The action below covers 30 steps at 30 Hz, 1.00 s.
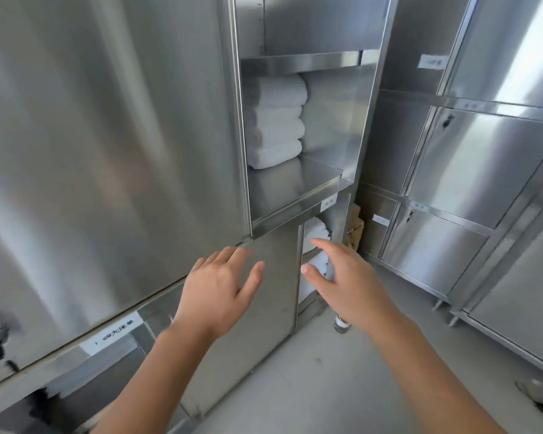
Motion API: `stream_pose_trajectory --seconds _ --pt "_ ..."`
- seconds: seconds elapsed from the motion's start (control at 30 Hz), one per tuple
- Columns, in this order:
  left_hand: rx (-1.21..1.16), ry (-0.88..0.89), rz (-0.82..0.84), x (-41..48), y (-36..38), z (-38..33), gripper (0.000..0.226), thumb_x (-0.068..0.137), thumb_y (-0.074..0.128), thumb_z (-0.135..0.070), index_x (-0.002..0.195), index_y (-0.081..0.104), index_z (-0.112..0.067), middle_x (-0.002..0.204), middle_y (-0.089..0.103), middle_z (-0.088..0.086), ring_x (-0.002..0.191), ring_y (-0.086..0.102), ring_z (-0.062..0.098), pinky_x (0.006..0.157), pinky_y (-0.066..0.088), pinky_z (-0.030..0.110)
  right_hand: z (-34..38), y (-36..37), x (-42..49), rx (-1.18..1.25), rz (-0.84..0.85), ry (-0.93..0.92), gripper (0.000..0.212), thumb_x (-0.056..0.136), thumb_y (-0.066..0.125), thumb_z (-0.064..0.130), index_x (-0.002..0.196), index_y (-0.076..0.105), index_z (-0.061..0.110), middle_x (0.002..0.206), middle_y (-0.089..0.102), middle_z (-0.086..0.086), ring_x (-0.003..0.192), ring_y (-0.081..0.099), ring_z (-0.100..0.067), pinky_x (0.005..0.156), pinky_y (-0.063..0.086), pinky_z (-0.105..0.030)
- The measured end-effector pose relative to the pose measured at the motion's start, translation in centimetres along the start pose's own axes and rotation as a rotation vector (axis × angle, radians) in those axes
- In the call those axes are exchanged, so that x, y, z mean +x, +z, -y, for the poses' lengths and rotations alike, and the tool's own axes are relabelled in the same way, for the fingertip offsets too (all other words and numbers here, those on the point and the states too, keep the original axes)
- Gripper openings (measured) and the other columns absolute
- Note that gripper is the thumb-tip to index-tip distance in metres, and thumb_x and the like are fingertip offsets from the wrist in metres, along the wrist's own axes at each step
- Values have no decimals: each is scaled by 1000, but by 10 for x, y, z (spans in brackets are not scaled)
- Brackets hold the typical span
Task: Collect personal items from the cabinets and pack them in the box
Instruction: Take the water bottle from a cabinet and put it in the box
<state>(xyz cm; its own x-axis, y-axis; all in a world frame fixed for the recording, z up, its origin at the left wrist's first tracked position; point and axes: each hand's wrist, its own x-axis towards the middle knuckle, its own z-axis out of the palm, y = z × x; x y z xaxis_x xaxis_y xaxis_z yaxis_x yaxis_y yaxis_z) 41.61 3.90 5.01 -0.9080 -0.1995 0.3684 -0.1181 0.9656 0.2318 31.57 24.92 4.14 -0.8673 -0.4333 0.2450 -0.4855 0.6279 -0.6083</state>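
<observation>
Cabinet door (273,324) ajar, left hand (220,292) and right hand (347,286) outstretched, fingers (232,255) spread, empty

Lower door (279,327) ajar; gap narrow (white linens (315,231) packed inside).

Grips: two, left grip (223,292) and right grip (345,286). Folded white towels (273,120) in the middle open compartment: four, in one stack. White linen (315,233) in the lower compartment: at least two bundles, the rest hidden by the right grip and the door. Open compartments (326,126) in the centre cabinet: three, one above another. White labels (113,338): four clear, two fainter ones far right, text unreadable. Key locks (449,120) on the right-hand doors: two. Cardboard piece (355,227) between the cabinets: one. Cabinet feet (342,324) on the floor: three visible.
</observation>
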Motion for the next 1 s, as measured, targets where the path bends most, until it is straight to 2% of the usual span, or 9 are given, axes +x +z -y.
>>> stream_pose_trajectory --seconds 0.1,0.3,0.4,0.5,0.57,0.7,0.83,1.0 --pt "11 32 -11 25 5 -30 52 96 26 -56 115 61 -21 105 67 -4 95 64 26 83 47 36 -26 -26 13 20 -30 -12 58 96 56 54 150 47 32 151 52 13 140 44 -9 108 41 -34" --pt "48 30 -66 67 7 -69 55 96 27 -57 118 61 -21 111 67 -4 100 64 24 86 47 36 -56 -58 54 9 -28 -93 58 97 54 56 150 45 34 150 52 14 138 45 -9 103 43 -33" --pt "85 26 -77 89 0 -70 58 95 26 -58 122 61 -20 117 67 -4 104 63 23 90 45 36 -59 -70 80 -25 -1 -155 59 99 53 54 152 44 30 153 50 11 141 43 -11 106 41 -33" --pt "123 14 -110 112 -10 -69 61 94 23 -59 122 62 -20 116 67 -4 102 64 24 88 45 36 -57 -84 105 -11 -25 -191 59 99 53 54 152 44 30 153 50 13 141 42 -10 102 38 -28" --pt "130 8 -113 128 -11 -71 61 94 22 -59 121 61 -21 115 67 -5 101 63 24 88 44 35 -57 -90 120 1 -46 -208 59 99 53 55 152 44 30 153 50 13 141 41 -10 105 40 -31" --pt "106 17 -131 156 4 -76 58 95 24 -57 122 61 -21 119 66 -6 100 62 23 89 44 35 -63 -97 145 -3 -62 -217 60 99 53 54 153 42 31 153 48 13 142 39 -8 107 40 -31" --pt "55 23 -148 192 26 -74 55 95 27 -56 118 62 -20 116 67 -5 96 63 25 86 45 35 -74 -103 171 -42 -52 -214 59 99 54 53 153 42 30 153 48 13 138 42 -7 103 38 -27" --pt "22 38 -173 240 47 -73 52 96 28 -56 116 61 -20 112 67 -5 92 63 24 84 45 34 -89 -113 215 -80 -80 -211 60 100 54 53 154 42 30 155 47 11 142 42 -11 111 41 -35"
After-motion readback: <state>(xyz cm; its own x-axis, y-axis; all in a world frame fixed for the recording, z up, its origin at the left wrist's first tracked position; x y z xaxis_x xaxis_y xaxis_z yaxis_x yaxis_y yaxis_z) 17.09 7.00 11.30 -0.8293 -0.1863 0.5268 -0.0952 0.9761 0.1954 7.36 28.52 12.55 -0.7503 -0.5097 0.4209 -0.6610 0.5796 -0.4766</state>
